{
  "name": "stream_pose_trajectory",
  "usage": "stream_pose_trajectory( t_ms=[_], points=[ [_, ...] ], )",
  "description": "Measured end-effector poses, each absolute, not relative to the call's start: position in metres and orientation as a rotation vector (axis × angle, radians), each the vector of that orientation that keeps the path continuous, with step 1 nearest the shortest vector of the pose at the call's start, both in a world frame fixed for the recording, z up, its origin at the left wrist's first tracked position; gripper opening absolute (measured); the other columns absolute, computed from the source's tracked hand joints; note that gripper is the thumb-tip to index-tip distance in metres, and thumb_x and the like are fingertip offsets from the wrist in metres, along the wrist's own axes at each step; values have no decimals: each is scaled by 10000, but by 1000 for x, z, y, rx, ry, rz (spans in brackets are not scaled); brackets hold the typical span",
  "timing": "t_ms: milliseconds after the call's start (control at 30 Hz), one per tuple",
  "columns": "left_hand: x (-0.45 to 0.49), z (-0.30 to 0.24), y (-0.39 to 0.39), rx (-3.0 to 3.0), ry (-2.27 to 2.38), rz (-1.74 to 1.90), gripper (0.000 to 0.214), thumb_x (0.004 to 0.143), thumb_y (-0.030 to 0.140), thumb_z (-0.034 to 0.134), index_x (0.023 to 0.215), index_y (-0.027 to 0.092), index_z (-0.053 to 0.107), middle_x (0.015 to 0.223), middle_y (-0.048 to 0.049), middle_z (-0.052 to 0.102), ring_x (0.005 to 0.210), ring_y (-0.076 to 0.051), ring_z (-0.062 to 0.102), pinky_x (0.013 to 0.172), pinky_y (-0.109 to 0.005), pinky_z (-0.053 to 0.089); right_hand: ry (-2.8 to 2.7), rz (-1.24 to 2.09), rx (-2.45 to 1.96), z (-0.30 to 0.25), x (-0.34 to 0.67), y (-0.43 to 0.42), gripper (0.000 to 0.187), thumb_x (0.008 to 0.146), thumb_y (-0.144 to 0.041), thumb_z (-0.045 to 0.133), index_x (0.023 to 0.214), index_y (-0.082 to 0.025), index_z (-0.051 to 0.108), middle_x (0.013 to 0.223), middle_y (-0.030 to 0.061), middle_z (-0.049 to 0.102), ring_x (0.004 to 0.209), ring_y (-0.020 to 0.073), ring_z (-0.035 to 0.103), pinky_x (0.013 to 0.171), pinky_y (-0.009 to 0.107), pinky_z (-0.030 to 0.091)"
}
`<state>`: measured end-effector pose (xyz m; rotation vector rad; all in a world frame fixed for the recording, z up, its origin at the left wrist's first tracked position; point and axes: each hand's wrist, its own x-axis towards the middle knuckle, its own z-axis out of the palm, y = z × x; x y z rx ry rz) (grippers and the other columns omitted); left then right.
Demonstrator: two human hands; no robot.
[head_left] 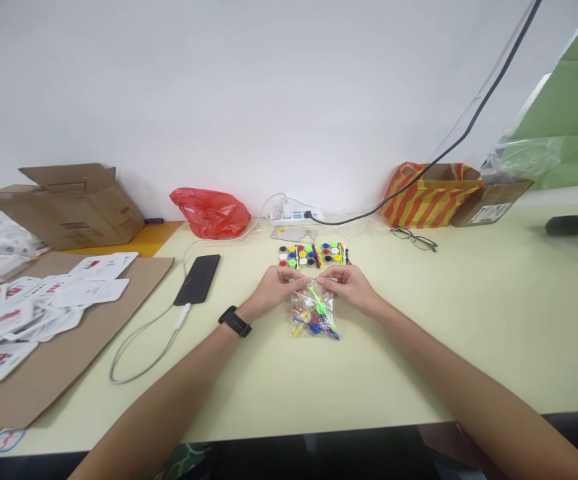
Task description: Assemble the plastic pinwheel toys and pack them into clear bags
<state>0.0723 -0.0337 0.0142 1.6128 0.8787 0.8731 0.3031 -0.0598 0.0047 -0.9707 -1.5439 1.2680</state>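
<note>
A small clear plastic bag (315, 317) of colourful plastic pieces lies on the pale table in front of me. Blue, green, red and yellow parts show through its film. My left hand (279, 288) pinches the bag's top edge from the left, a black watch on its wrist. From the right, my right hand (349, 285) pinches the same edge, its fingertips close to the left ones. Just beyond my hands sit rows of round coloured discs (311, 255) with thin coloured sticks beside them; my fingers partly cover the nearest ones.
A phone (197, 280) with a white cable lies left. White packets (49, 297) spread over cardboard, near an open carton (83, 213). At the back are a red bag (211, 213), a power strip (296, 213), glasses (415, 239) and a striped bag (423, 200). A black cable hangs across.
</note>
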Motion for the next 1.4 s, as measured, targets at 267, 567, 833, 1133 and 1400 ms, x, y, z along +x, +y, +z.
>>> stream_pose_trajectory(
  t_ms=[267,567,833,1133,1400],
  points=[
    [62,13,-28,1540,869,886,338,763,432,888,919,145,802,841,-86,789,745,-183,719,677,-271,548,-1377,1321,-931,6,307,-58,307,731,-426,880,913,-187,818,701,31,730,556,138,594,570,297,506],
    [61,10,-25,1429,848,959,183,749,293,848,868,155,828,872,-92,793,808,-198,742,785,-312,600,-1404,1262,-913,4,308,-58,184,758,-334,801,880,-211,862,776,59,761,624,158,611,635,323,525],
    [69,14,-34,1515,845,983,320,730,361,914,948,151,811,824,-74,782,739,-179,717,718,-294,583,-1448,1228,-951,8,306,-62,296,751,-466,872,839,-197,786,693,28,695,581,151,566,555,294,466],
    [74,18,-36,1652,855,919,361,835,468,819,1020,158,827,848,-66,771,730,-170,678,682,-286,566,-1696,1079,-1023,18,302,-67,361,874,-545,752,812,-191,795,670,23,653,586,151,512,546,290,382],
    [63,14,-26,1617,880,921,350,813,466,844,828,125,767,742,-50,740,583,-106,605,558,-219,493,-1566,1083,-994,5,309,-57,334,811,-511,827,873,-182,818,760,42,707,642,157,547,612,306,442]
  ],
)
